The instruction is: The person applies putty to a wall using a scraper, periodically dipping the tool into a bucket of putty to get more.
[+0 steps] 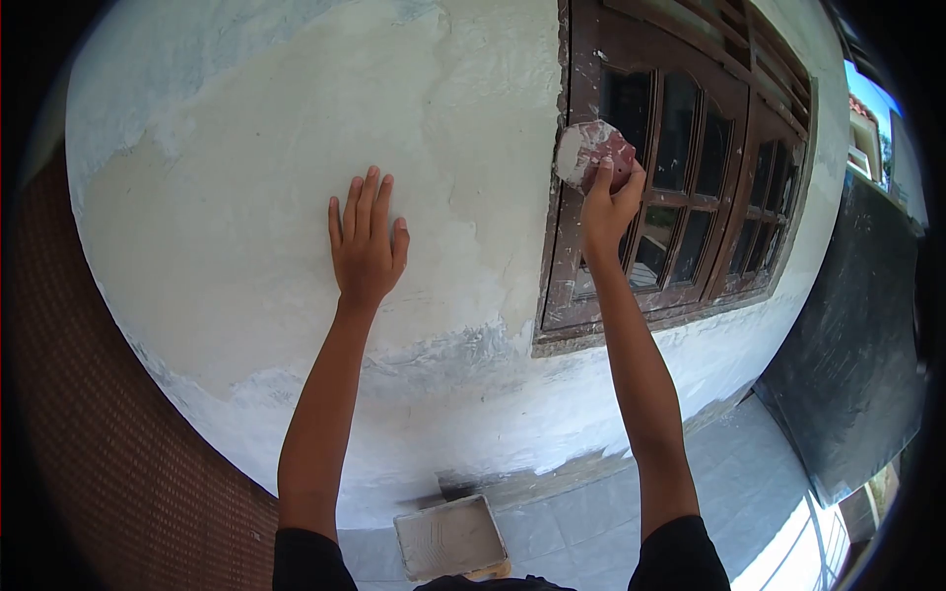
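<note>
My left hand (368,241) lies flat on the pale plastered wall (473,118), its fingers spread and nothing in it. To the right, my right hand (613,202) grips a reddish, rounded flat piece (597,156) between thumb and fingers. White residue coats much of that piece, mostly on its left side. It is held up at the left edge of the brown window frame (581,89); whether it touches the frame or the wall I cannot tell.
A rectangular tray (402,542) with pale material inside stands on the grey tiled floor (611,512) below. Brown woven matting (128,394) hangs at the left. On the right are glass window panes (680,128) and a large dark sheet (847,325).
</note>
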Demonstrator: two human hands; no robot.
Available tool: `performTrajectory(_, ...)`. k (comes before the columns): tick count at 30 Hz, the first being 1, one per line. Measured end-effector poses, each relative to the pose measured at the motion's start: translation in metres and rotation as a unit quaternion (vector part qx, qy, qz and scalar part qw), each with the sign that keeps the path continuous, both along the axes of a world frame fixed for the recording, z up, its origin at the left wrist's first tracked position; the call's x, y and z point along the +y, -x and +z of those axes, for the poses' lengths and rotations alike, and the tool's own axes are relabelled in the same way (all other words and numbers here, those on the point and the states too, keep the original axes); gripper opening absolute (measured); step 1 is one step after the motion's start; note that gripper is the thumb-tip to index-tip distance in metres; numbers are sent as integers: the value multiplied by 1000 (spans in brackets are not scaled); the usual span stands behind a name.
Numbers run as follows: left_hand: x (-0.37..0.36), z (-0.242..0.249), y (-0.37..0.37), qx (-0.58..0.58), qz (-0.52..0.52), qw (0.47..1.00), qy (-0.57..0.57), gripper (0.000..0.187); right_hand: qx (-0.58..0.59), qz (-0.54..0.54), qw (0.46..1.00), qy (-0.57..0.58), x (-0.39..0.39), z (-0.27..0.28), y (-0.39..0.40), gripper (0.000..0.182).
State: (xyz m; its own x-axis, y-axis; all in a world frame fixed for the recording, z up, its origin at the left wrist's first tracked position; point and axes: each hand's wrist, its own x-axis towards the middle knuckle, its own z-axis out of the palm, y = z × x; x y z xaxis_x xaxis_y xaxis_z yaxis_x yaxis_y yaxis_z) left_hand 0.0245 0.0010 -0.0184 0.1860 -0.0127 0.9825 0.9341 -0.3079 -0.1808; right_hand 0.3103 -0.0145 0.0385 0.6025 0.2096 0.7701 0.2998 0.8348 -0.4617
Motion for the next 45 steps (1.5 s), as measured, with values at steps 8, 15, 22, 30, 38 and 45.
performTrajectory(8,0,-5,2,2,1,1000,7,55,-129,-89,988,-12,8,13,14,33)
performTrajectory(15,0,-10,1,6,-14,1000,21,55,-85,-99,991,0,31,9,4,34)
performTrajectory(22,-1,-16,2,3,-4,1000,27,55,-282,-221,933,-41,20,-6,16,28)
performTrajectory(30,2,-30,4,0,2,999,36,56,-254,-85,963,-8,11,-45,-2,29)
performTrajectory(38,0,-32,4,2,-8,999,40,56,-163,53,984,40,4,-78,-10,29)
performTrajectory(45,-6,-49,7,8,-28,998,56,57,27,28,998,46,-8,-87,-2,31)
